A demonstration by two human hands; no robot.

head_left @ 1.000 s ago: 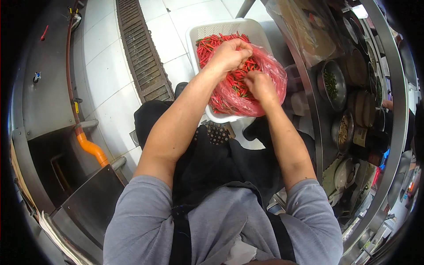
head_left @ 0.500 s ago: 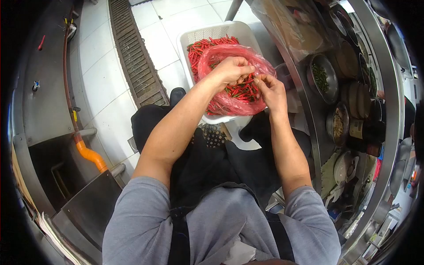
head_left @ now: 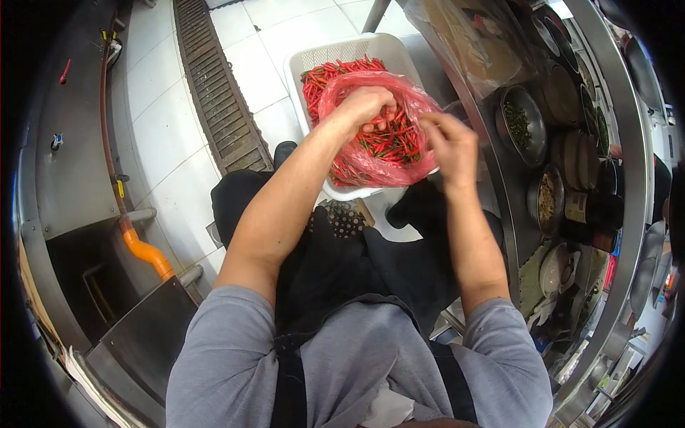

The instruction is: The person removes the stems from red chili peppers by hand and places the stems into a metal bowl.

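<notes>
A thin red plastic bag (head_left: 410, 176) stands opened out in a white plastic basket (head_left: 291, 71) on the floor between my legs. Inside it lies a heap of small red chili peppers (head_left: 399, 146), some with green stems. My left hand (head_left: 371, 107) reaches into the bag from the left, its fingers curled on chili peppers; the fingertips are partly hidden. My right hand (head_left: 451, 143) is at the bag's right rim, its fingers bent toward the bag and smeared by motion. Loose red chili peppers (head_left: 334, 70) fill the basket around the bag.
To my right runs a steel shelf (head_left: 499, 185) with a bowl of chopped greens (head_left: 519, 123) and a bowl of pale brown pieces (head_left: 546, 200). A floor drain grate (head_left: 221, 93) lies to the left, near a steel cabinet (head_left: 71, 157) and an orange pipe (head_left: 146, 253).
My hands were close together, pinching at a chili pepper above the bag. Now my left hand is lower among the chili peppers, and my right hand has moved away to the right.
</notes>
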